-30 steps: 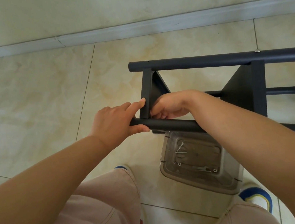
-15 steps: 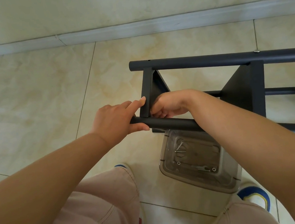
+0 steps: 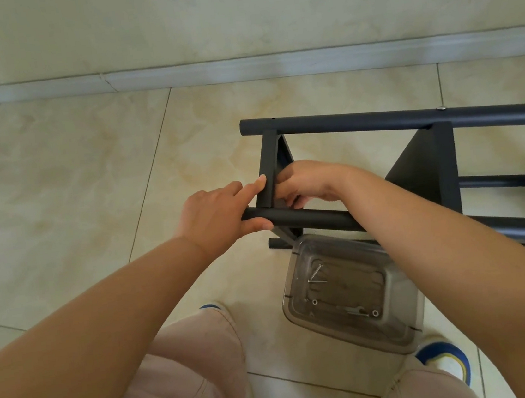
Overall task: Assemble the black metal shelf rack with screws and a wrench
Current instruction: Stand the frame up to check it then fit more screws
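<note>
At the rack's near-left corner, the horizontal tube (image 3: pixel 309 217) is gripped by the left hand (image 3: pixel 220 214), index finger laid against the upright bracket (image 3: pixel 267 168), while the right hand (image 3: pixel 305 182), fingers curled, is tucked just behind that joint, its hold hidden.

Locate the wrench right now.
In the head view, the wrench lies in the clear plastic tray on the floor, low and right of centre, beside a washer, below the right forearm; neither hand touches it.

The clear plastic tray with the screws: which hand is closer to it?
Right. The right hand sits just above the clear tray at the rack's bracket; the left hand grips the tube end farther left.
</note>
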